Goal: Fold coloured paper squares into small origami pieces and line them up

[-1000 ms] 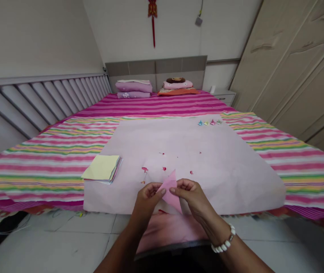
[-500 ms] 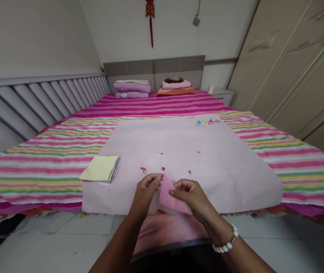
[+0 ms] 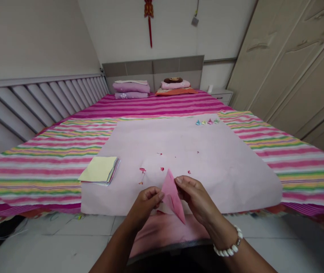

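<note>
Between my hands is a folded sheet of pink paper (image 3: 171, 191), raised above the near edge of a large pale sheet (image 3: 235, 178). My left hand (image 3: 148, 200) pinches its left side between thumb and fingers. On the right side, my right hand (image 3: 191, 191) grips the paper near its upper edge, with a white bead bracelet on that wrist. The pink paper stands tilted, its pointed corner upward and another point hanging down. To the left lies a stack of coloured paper (image 3: 99, 169) with a yellow sheet on top.
Small folded paper pieces (image 3: 210, 121) in several colours stand in a row at the far right of the pale sheet. Red marks or scraps (image 3: 162, 169) dot its middle. A striped bedspread (image 3: 36, 163) surrounds it; folded bedding (image 3: 132, 87) lies by the headboard.
The pink paper has turned more upright, its tip now pointing up. My left hand has moved down from the top corner to the side, and my right hand has shifted up its edge.
</note>
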`<state>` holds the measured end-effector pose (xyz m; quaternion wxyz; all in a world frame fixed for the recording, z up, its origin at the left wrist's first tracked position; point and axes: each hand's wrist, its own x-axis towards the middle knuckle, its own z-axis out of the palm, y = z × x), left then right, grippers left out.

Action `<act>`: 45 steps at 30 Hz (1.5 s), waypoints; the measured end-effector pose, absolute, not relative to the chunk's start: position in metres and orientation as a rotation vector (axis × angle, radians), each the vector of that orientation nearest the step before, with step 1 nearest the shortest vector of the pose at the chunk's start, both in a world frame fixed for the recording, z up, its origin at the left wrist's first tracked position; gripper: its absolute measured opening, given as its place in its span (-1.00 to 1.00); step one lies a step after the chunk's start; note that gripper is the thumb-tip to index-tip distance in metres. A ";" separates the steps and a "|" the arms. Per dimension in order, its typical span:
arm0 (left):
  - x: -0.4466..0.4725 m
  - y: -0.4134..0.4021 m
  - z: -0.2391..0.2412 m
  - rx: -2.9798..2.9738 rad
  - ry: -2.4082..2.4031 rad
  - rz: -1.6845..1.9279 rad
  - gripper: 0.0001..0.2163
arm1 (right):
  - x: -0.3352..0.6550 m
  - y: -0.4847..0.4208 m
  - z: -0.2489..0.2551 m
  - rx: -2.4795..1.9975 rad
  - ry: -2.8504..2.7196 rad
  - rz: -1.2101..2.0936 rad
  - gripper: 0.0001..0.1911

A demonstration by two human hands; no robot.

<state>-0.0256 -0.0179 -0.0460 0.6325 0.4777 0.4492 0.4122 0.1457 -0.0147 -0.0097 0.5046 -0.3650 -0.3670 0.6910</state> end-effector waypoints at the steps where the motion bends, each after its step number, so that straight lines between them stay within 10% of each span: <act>1: -0.025 -0.018 -0.046 1.098 1.018 0.936 -0.72 | 0.146 -0.015 -0.009 -0.881 -0.886 1.669 -0.69; 19: -0.018 -0.018 -0.044 1.104 1.147 0.964 -0.71 | 0.145 -0.014 -0.017 -0.941 -1.083 1.526 -0.85; 32: 0.006 -0.029 -0.022 1.403 1.274 1.016 -0.73 | 0.137 -0.013 -0.035 -1.142 -1.574 0.805 -0.88; 45: -0.004 -0.015 -0.027 1.147 1.268 1.001 -0.69 | 0.149 -0.005 -0.040 -1.060 -1.117 1.315 -0.79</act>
